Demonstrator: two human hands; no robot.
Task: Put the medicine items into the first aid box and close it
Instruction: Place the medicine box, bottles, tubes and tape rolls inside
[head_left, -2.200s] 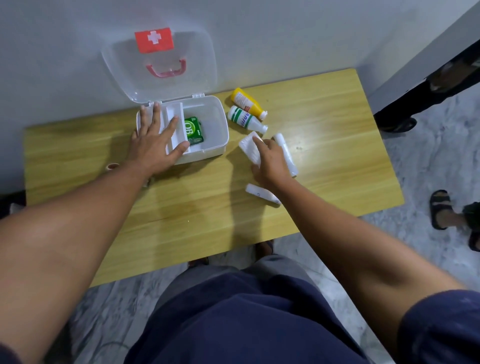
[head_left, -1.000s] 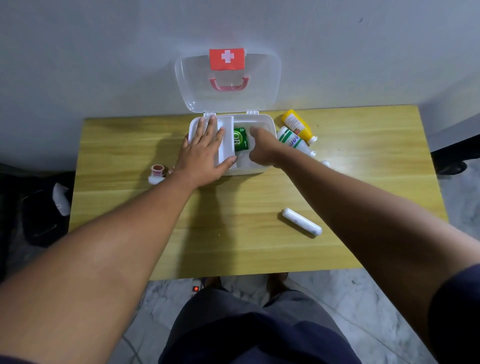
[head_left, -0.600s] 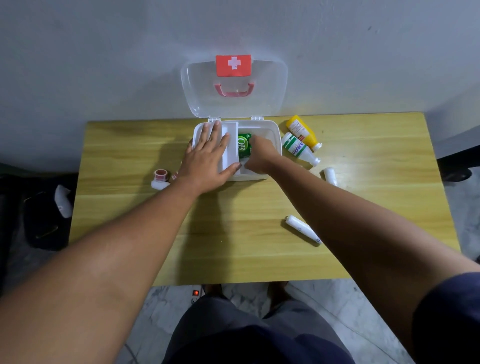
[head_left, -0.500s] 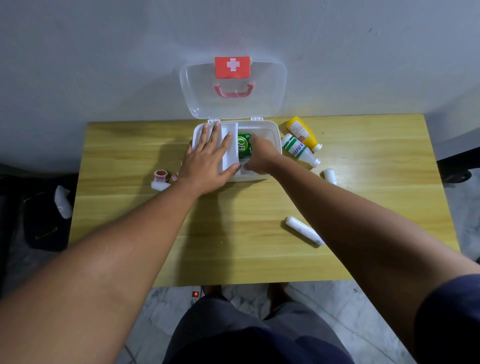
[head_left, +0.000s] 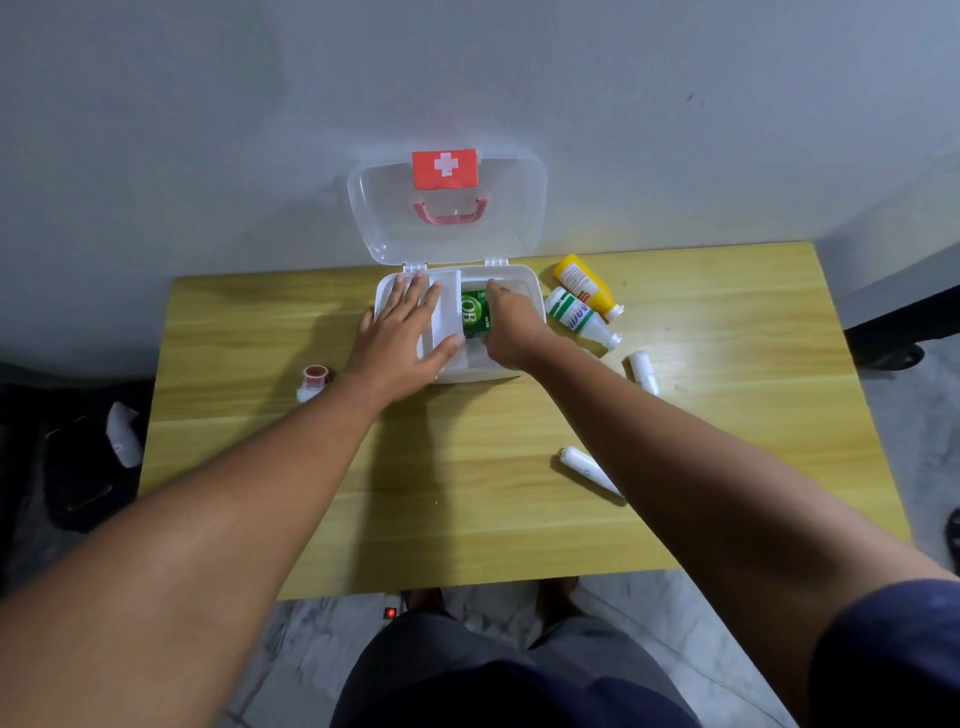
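Note:
The white first aid box (head_left: 535, 297) stands open at the back of the wooden table (head_left: 467, 499), its clear lid (head_left: 447, 244) leaning on the wall. My left hand (head_left: 402, 338) lies flat on the box's left tray. My right hand (head_left: 511, 327) reaches into the right compartment beside a green packet (head_left: 475, 314); its fingers point down and whatever lies under them is hidden. Right of the box lie a yellow bottle (head_left: 584, 283) and a white-and-green bottle (head_left: 576, 317). A white roll (head_left: 643, 371) and a white tube (head_left: 587, 470) lie nearer me.
A small red-capped item (head_left: 313, 379) sits on the table left of my left wrist. The wall runs directly behind the box. A dark bag with a white object (head_left: 124, 434) lies on the floor to the left. My knees are below the table's front edge.
My right hand picked a white packet off the table and carried it into the box's right compartment, where it stays. My left hand has stayed flat on the tray.

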